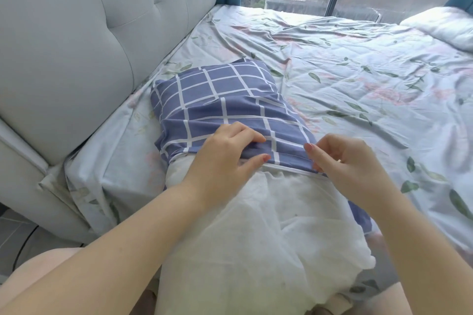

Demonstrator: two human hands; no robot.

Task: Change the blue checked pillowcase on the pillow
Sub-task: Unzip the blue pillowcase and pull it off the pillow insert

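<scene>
A white pillow (pixel 266 225) lies lengthwise on the bed, its near half bare. The blue checked pillowcase (pixel 220 100) covers its far half, bunched in folds, with its open edge across the pillow's middle. My left hand (pixel 225 158) pinches a fold of the pillowcase near that edge, thumb under the hem and fingers on top. My right hand (pixel 343 161) pinches the same edge at the right side of the pillow. A strip of the blue fabric also shows beneath the pillow at the right.
The floral bedsheet (pixel 358 79) covers the mattress, rumpled. A grey tufted headboard (pixel 76 46) stands along the left. A white pillow or duvet (pixel 442 25) lies at the far right by the window. My knees show at the bottom corners.
</scene>
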